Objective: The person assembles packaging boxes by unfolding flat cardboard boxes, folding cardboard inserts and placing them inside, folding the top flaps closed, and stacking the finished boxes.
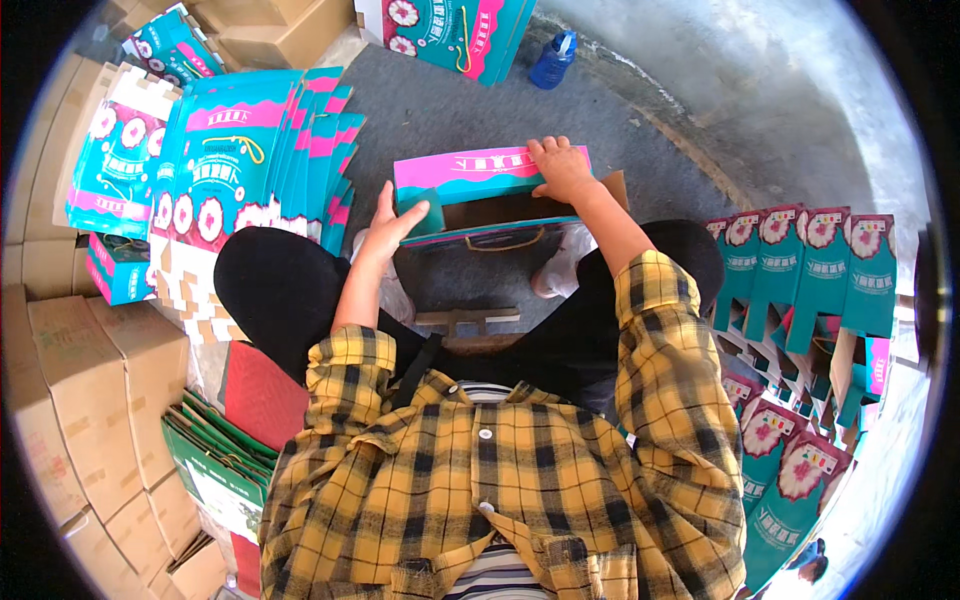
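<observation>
At far left, brown cartons [75,350] are stacked near teal printed cardboard [215,145]. Between the knees [272,285] is an open teal-and-pink box [465,180]; the left hand [388,226], thumb parted from fingers, grips its left end, the right hand [566,170] pinches its far panel. Rightward, teal packages [778,262] stand.

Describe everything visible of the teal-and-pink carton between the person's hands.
The teal-and-pink carton is oblong and looks like printed cardboard: pink and teal meet in a wavy border under pale lettering, and the inside is plain brown. It is open, with a teal flap at its left end and brown board showing at its right. A cord handle loops along the near side. It lies crosswise in front of the person. The left grip touches its left end; the right grip is over the far panel's edge.
</observation>
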